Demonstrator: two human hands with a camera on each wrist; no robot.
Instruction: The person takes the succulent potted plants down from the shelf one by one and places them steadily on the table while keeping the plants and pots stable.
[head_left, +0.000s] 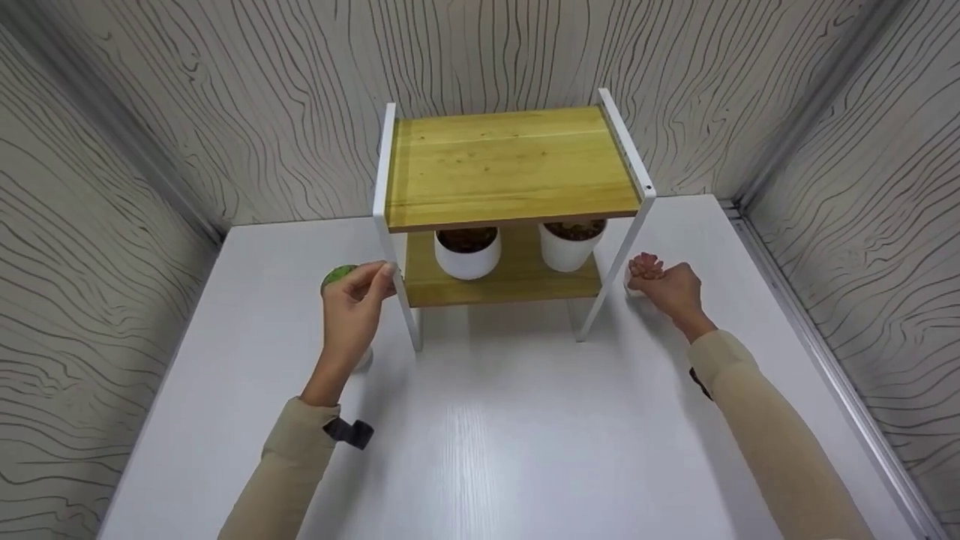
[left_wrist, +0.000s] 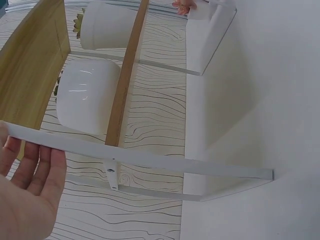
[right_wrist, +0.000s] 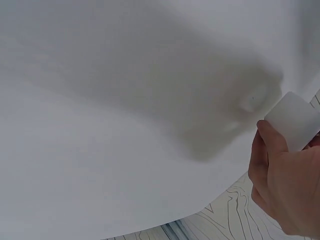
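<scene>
A small two-tier shelf [head_left: 510,165] with wooden boards and white metal sides stands on the table. My left hand [head_left: 349,315] is at its left front leg; in the left wrist view the fingers of that left hand [left_wrist: 35,185] curl round the white leg [left_wrist: 200,165]. To the right of the shelf, my right hand [head_left: 671,296] holds a small potted plant with pink, pointed leaves [head_left: 646,266]. The right wrist view shows the right hand [right_wrist: 285,180] pinching its white pot [right_wrist: 292,120], tilted and clear of the table surface.
On the lower board [head_left: 502,291] stand two white pots, one left [head_left: 467,262] and one right [head_left: 568,251]. A green plant [head_left: 337,277] is partly hidden behind my left hand. Patterned walls [head_left: 300,112] enclose the white table [head_left: 480,435] at the back and both sides.
</scene>
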